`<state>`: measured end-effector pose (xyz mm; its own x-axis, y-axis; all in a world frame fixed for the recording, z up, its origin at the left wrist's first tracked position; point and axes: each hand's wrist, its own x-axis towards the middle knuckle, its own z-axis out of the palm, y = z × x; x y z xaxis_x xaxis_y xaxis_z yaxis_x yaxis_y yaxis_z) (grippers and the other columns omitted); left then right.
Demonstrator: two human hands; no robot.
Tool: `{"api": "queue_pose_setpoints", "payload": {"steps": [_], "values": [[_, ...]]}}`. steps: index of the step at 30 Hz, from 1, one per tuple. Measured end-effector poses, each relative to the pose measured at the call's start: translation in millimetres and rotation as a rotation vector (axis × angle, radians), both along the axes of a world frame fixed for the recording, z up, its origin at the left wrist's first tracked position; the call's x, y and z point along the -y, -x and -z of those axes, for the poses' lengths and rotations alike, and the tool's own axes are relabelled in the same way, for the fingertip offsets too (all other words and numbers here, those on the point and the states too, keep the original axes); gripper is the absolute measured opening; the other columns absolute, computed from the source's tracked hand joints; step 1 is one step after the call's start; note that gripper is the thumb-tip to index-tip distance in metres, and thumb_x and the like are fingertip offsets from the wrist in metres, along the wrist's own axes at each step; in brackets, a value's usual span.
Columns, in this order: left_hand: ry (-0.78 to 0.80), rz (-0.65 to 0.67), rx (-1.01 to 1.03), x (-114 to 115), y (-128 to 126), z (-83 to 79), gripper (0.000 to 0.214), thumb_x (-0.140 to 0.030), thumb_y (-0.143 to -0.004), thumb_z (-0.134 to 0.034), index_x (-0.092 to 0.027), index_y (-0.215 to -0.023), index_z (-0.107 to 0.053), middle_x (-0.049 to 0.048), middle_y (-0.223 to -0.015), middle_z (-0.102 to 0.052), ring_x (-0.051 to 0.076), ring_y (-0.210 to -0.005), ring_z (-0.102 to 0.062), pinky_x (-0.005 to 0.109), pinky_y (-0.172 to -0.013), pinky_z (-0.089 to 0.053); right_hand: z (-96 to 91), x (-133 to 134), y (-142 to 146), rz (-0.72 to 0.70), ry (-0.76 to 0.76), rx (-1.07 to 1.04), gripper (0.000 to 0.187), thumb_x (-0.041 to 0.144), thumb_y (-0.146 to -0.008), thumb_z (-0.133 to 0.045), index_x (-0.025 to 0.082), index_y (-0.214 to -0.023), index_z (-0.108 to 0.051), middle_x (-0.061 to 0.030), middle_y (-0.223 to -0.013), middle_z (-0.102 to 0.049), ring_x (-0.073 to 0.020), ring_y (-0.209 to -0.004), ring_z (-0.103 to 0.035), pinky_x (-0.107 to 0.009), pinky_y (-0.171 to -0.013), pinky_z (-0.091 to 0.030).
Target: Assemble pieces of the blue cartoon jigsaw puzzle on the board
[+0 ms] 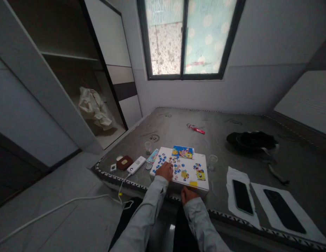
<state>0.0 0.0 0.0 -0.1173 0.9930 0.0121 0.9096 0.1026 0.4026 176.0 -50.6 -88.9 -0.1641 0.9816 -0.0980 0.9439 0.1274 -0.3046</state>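
Jigsaw pieces point(176, 167) on white board point(197, 187), 2 hands point(164, 170) point(189, 195) at edge, 2 phones point(242, 196) point(284, 211) right.

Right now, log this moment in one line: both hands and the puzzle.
left hand: on white puzzle board, beside blue jigsaw pieces | right hand: at board's near edge | cartoon picture card: at board's far edge

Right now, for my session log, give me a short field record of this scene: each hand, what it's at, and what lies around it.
Left hand: on the white board, beside blue jigsaw pieces
Right hand: at the board's near edge
Behind board: cartoon picture card
Right of board: clear plastic cup
Farther right: two smartphones on white sheets
Surface: grey mattress
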Motion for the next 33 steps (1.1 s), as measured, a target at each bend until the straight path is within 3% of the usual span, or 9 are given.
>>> {"api": "queue_pose_setpoints", "payload": {"steps": [6,13,19,26,33], "values": [[0.043,-0.18,-0.067,-27.1,43.9,-1.1,0.031,-0.031,-0.099,-0.046,-0.025,-0.116,-0.07,0.0074,-0.124,-0.066,0.021,-0.106,-0.065,0.032,-0.087,-0.048,21.1,-4.4,-1.7,-0.042,-0.056,-0.014,0.018,0.023,-0.092,-0.049,0.031,-0.089,-0.065,0.0014,-0.085,-0.077,-0.0196,-0.081,-0.071,-0.026,-0.061,-0.037],[0.071,-0.222,-0.051,-37.5,87.8,-1.7,0.026,-0.029,-0.096,-0.052,-0.023,-0.11,-0.073,0.0099,-0.123,-0.068,0.024,-0.105,-0.064,0.035,-0.087,-0.048,24.7,-5.9,-1.3,-0.066,-0.049,-0.038,0.018,0.024,-0.091,-0.048,0.03,-0.089,-0.064,-0.0008,-0.086,-0.076,-0.0202,-0.082,-0.071,-0.025,-0.062,-0.038],[0.073,-0.183,-0.064,-39.3,89.6,7.8,0.024,-0.031,-0.093,-0.058,-0.023,-0.109,-0.074,0.0083,-0.118,-0.068,0.023,-0.104,-0.064,0.034,-0.088,-0.048,23.6,-6.2,-1.5,-0.058,-0.047,-0.036,0.017,0.026,-0.091,-0.048,0.031,-0.088,-0.064,-0.0018,-0.085,-0.076,-0.0218,-0.081,-0.07,-0.027,-0.062,-0.036],[0.072,-0.037,-0.086,-35.6,69.5,15.1,0.024,-0.031,-0.095,-0.055,-0.028,-0.109,-0.075,0.0051,-0.122,-0.066,0.019,-0.104,-0.065,0.029,-0.088,-0.048,22.5,-7.5,-2.0,-0.051,-0.03,-0.039,0.019,0.026,-0.092,-0.045,0.03,-0.089,-0.063,-0.0011,-0.087,-0.077,-0.0205,-0.082,-0.071,-0.026,-0.062,-0.038],[0.042,-0.084,-0.055,-36.3,65.5,20.2,0.026,-0.029,-0.095,-0.055,-0.028,-0.113,-0.074,0.005,-0.122,-0.067,0.02,-0.108,-0.064,0.032,-0.092,-0.047,21.5,-7.1,-1.6,-0.05,-0.036,-0.021,0.02,0.022,-0.093,-0.047,0.029,-0.09,-0.066,-0.001,-0.087,-0.077,-0.0204,-0.082,-0.072,-0.027,-0.062,-0.039]]}}
